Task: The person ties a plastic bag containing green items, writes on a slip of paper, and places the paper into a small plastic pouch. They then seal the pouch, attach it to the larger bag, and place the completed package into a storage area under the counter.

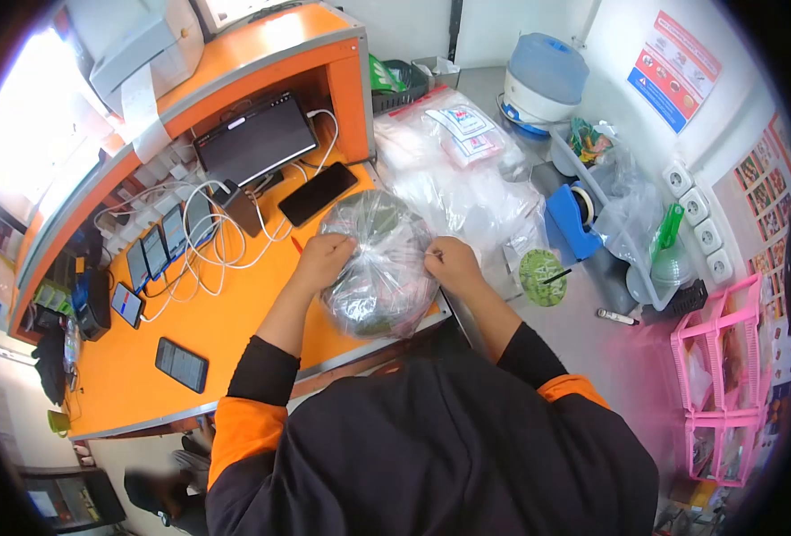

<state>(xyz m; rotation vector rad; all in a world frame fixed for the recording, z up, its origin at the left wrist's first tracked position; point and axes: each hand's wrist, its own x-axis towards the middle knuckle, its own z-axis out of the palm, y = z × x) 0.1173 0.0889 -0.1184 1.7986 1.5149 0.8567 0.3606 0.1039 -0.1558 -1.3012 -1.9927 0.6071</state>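
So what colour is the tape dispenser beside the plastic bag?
Blue; the tape dispenser shows clearly in the head view.

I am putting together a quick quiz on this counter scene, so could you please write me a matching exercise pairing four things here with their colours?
Things:
1. tape dispenser
2. counter
3. rack at the wall
4. clear plastic bag, gripped by the left hand and right hand

Colours or states:
A. pink
B. see-through, with dark green contents
C. blue
D. orange

Pairs: 1-C, 2-D, 3-A, 4-B
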